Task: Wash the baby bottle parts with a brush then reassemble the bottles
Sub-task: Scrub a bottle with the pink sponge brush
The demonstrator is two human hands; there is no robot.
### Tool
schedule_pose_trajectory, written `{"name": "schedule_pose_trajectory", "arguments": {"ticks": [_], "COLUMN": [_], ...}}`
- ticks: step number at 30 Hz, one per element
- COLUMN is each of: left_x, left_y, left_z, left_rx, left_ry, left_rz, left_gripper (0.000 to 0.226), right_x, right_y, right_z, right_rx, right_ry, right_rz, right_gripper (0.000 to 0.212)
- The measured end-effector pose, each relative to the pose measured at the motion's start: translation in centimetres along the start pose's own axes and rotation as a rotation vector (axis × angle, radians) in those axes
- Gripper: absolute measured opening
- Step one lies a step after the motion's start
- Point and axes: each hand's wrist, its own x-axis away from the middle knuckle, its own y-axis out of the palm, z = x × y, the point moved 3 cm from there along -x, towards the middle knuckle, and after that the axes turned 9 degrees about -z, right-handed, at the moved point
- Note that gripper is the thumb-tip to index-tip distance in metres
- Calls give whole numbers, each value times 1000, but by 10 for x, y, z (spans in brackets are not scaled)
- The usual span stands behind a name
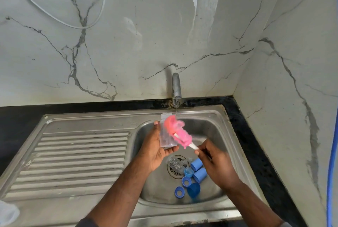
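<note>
The left hand (pixel 155 150) grips the clear bottle (pixel 165 135) above the sink (pixel 87 122) basin. The right hand (pixel 216 162) pinches the white handle of the pink brush (pixel 181 136), its head at the bottle. Blue parts (pixel 200 174) lie by the drain (pixel 174 172).

No legible txt, labels or nos. anywhere (bottle (pixel 165 140) too blurred to tell).

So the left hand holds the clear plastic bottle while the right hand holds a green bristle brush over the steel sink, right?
The bristle brush in the right hand is pink, not green, as the head view shows; the rest stands.
</note>
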Motion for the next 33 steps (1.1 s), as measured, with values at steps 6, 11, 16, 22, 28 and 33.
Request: {"name": "schedule_pose_trajectory", "arguments": {"ticks": [6, 11, 16, 22, 28, 33], "left_x": [-3, -4, -7, -10, -12, -11], "left_y": [0, 4, 4, 1, 3, 4], "left_z": [-4, -1, -1, -2, 0, 6], "left_rx": [83, 54, 105, 34, 121, 131], "left_ry": [-25, 22, 55, 17, 26, 88], "left_rz": [41, 8, 43, 54, 43, 37], "left_gripper": [58, 50, 55, 43, 54, 64], "right_x": [2, 4, 9, 5, 1, 5], "right_y": [-6, -4, 3, 0, -2, 0], "right_z": [9, 5, -4, -1, 4, 2], "right_rx": [72, 52, -22, -1, 42, 10], "right_ry": [42, -16, -23, -18, 67, 47], "right_rz": [80, 43, 13, 51, 117, 91], "right_gripper": [17, 20, 19, 22, 18, 16]}}
